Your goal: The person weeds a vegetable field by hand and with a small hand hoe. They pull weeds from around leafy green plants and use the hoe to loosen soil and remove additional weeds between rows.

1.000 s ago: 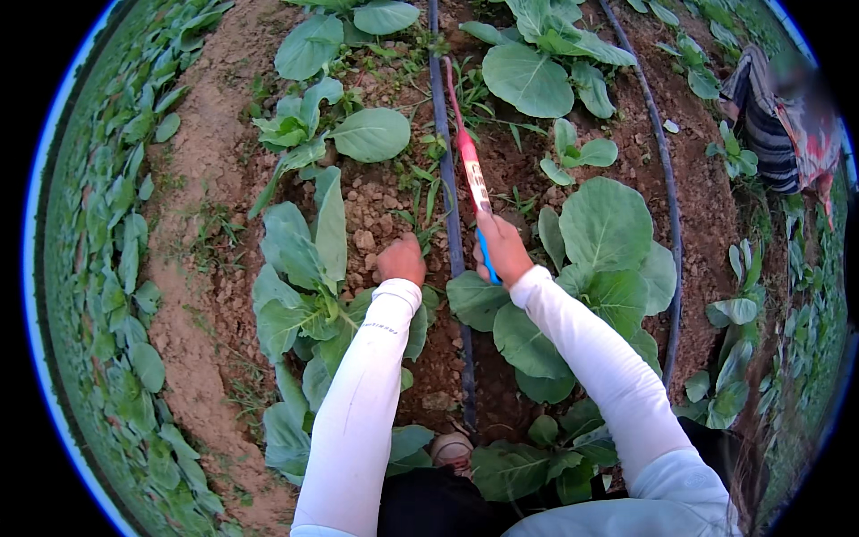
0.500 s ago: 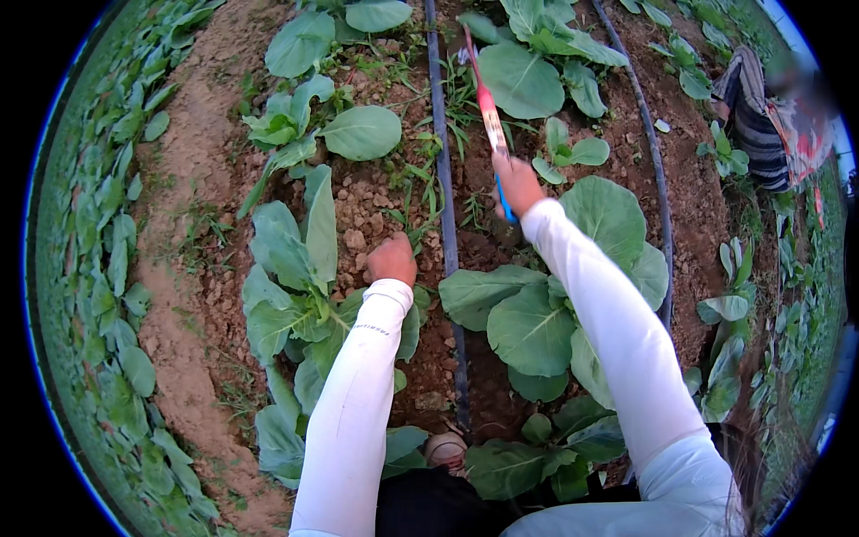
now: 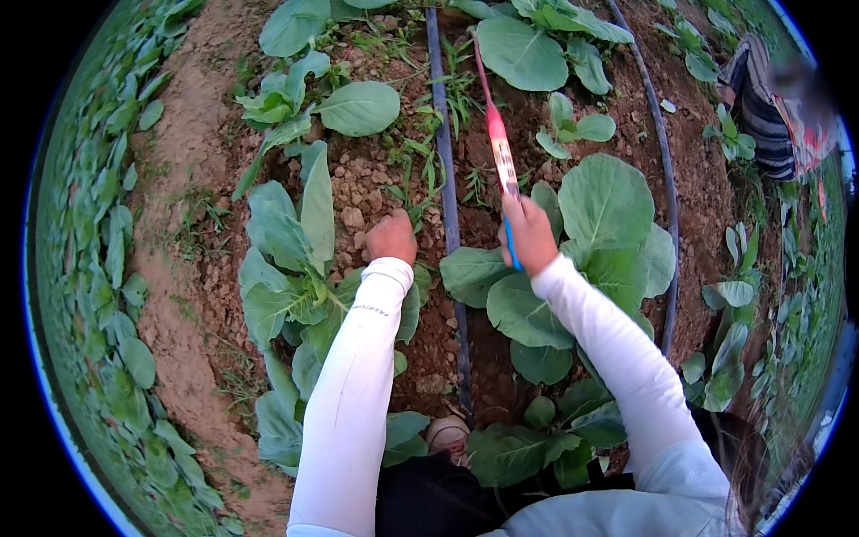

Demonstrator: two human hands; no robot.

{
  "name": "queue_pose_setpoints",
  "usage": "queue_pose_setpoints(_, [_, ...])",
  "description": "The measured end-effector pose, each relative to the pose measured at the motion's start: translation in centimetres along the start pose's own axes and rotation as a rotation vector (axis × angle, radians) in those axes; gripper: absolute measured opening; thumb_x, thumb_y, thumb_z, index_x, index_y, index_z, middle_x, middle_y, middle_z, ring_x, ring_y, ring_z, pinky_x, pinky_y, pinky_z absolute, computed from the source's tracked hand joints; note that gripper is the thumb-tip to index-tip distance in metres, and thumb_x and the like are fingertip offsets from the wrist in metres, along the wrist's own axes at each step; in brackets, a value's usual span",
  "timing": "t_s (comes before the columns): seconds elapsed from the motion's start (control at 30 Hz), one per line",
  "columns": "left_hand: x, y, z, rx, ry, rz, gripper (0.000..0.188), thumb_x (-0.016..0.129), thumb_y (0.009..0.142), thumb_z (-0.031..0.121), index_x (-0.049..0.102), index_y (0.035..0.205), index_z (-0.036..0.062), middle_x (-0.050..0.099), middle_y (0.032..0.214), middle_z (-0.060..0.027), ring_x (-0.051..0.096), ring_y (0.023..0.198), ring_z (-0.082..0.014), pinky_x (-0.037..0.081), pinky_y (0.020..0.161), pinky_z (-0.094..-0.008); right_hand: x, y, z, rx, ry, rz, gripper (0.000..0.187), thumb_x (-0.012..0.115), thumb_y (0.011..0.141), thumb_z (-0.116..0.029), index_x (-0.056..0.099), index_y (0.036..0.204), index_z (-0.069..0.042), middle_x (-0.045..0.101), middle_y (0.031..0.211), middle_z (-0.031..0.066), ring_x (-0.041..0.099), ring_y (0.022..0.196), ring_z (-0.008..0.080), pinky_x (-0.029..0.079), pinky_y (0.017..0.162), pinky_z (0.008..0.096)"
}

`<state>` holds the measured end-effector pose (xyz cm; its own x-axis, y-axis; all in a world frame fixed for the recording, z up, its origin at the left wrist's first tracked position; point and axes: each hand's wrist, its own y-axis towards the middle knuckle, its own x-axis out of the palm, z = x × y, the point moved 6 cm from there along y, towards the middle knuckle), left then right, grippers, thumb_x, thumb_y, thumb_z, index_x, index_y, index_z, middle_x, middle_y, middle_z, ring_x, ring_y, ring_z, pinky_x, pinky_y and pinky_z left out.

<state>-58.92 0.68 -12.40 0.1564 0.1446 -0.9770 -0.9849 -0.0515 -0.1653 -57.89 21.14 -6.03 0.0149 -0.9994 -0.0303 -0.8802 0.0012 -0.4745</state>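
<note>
My right hand point(image 3: 530, 234) is closed around the handle of a long, thin hand tool point(image 3: 497, 143). The handle is red, pale and blue; a narrow reddish shaft runs away from me to a small bent tip by the drip line, and the tip's exact shape is unclear. Below that hand spreads a broad-leaved cabbage-like plant point(image 3: 528, 309). My left hand point(image 3: 392, 237) makes a fist low over the soil, beside grass weeds point(image 3: 413, 199); whatever its fingers hold is hidden. Another leafy plant point(image 3: 304, 259) grows just left of it.
A dark drip line point(image 3: 441, 134) runs lengthwise between the plant rows, and a second drip line point(image 3: 658, 134) lies farther right. Crumbly brown soil point(image 3: 358, 192) surrounds the plants. My shoe point(image 3: 447, 436) shows near the bottom. A person in striped cloth point(image 3: 761, 112) is at the far right.
My right hand and the tool have come nearer to me, over the broad leaves. My left fist stays by the same weeds. The whole view has shifted slightly.
</note>
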Motion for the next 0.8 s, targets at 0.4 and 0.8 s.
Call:
queue_pose_setpoints(0.4, [0.4, -0.1, -0.3, -0.003, -0.004, 0.012, 0.01, 0.053, 0.074, 0.009, 0.052, 0.081, 0.0031, 0.061, 0.074, -0.0173, 0.06, 0.07, -0.0334, 0.048, 0.06, -0.0433, -3.3, -7.6, 3.6, 0.115, -0.1, 0.038, 0.028, 0.042, 0.09, -0.031, 0.043, 0.082, -0.005, 0.044, 0.05, 0.0055, 0.042, 0.033, 0.0145, 0.034, 0.031, 0.0283])
queue_pose_setpoints(0.8, [0.4, 0.0, 0.4, 0.021, -0.002, 0.038, 0.007, 0.052, 0.075, 0.008, 0.052, 0.08, 0.0028, 0.061, 0.073, -0.0173, 0.061, 0.068, -0.0339, 0.047, 0.058, -0.0446, -2.4, -4.2, 0.1, -0.034, -0.055, 0.104, 0.029, 0.044, 0.089, -0.031, 0.042, 0.077, -0.004, 0.043, 0.049, 0.0045, 0.041, 0.031, 0.0141, 0.033, 0.03, 0.0285])
